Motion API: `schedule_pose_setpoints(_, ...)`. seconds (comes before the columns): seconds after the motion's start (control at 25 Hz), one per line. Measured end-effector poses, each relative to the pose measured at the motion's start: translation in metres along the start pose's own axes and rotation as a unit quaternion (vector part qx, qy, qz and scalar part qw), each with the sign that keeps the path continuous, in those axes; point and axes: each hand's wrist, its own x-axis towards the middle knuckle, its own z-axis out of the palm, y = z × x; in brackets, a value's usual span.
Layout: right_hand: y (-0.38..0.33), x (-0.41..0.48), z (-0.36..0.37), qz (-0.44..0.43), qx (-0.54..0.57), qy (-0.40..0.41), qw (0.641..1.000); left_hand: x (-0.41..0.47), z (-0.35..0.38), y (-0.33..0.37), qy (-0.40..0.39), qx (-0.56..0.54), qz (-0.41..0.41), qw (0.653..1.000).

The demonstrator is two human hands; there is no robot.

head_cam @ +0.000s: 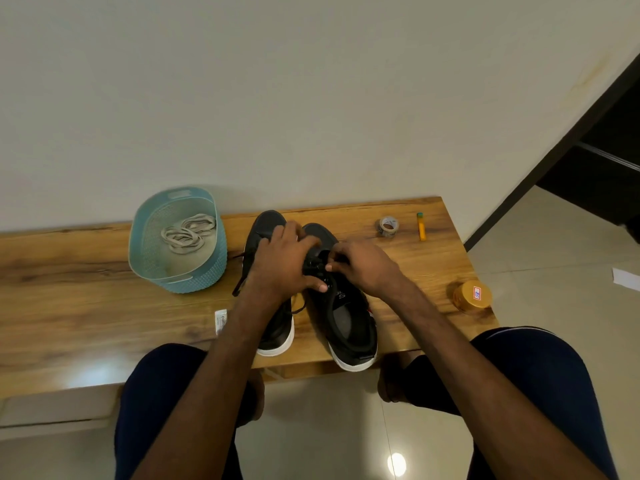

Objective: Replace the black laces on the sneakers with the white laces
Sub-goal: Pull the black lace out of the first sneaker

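L hand (280, 261) fingers curled round right sneaker (346, 317) upper; R hand (363, 268) fingers pinch black lace (313, 264).

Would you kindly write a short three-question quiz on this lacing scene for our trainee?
1. True or false: the white laces lie inside the blue basket.
2. The left hand and the right hand, which pinches a black lace, both work at which? A) blue basket B) right sneaker C) white laces
3. Fill in: the right sneaker's sole is ___.
Key: 1 true; 2 B; 3 white.
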Motion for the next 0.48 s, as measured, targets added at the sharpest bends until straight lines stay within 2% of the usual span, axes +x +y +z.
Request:
schedule_pose_setpoints(0.08,-0.004,-0.002,0.003,0.026,0.064,0.006,0.998,0.002,0.01,0.01,-0.056,-0.024,0.027,0.998)
schedule_pose_setpoints(0.12,-0.003,-0.002,0.002,0.056,0.152,0.025,0.986,0.003,0.013,0.012,-0.072,-0.025,0.032,0.997)
schedule_pose_setpoints(0.16,-0.004,-0.004,-0.002,0.105,0.283,0.059,0.951,0.004,0.014,0.011,-0.079,-0.028,0.032,0.996)
schedule_pose_setpoints(0.2,-0.004,-0.007,-0.006,0.156,0.411,0.097,0.893,0.005,0.014,0.01,-0.08,-0.032,0.028,0.996)
schedule_pose_setpoints(0.24,-0.001,-0.009,-0.011,0.198,0.483,0.137,0.842,0.005,0.014,0.009,-0.08,-0.036,0.023,0.996)
schedule_pose_setpoints(0.28,0.007,-0.011,-0.015,0.224,0.471,0.172,0.836,0.005,0.015,0.008,-0.084,-0.039,0.021,0.995)
schedule_pose_setpoints(0.32,0.016,-0.011,-0.019,0.227,0.371,0.194,0.879,0.004,0.016,0.008,-0.091,-0.041,0.022,0.995)
schedule_pose_setpoints(0.36,0.025,-0.013,-0.022,0.218,0.222,0.19,0.931,0.004,0.018,0.009,-0.098,-0.042,0.025,0.994)
schedule_pose_setpoints(0.4,0.03,-0.014,-0.022,0.196,0.094,0.18,0.959,0.003,0.021,0.01,-0.101,-0.042,0.026,0.994)
schedule_pose_setpoints(0.44,0.029,-0.013,-0.021,0.154,0.041,0.169,0.973,0.002,0.023,0.011,-0.101,-0.044,0.025,0.994)
schedule_pose_setpoints(0.48,0.024,-0.012,-0.019,0.103,0.048,0.15,0.982,0.002,0.025,0.01,-0.099,-0.05,0.022,0.994)
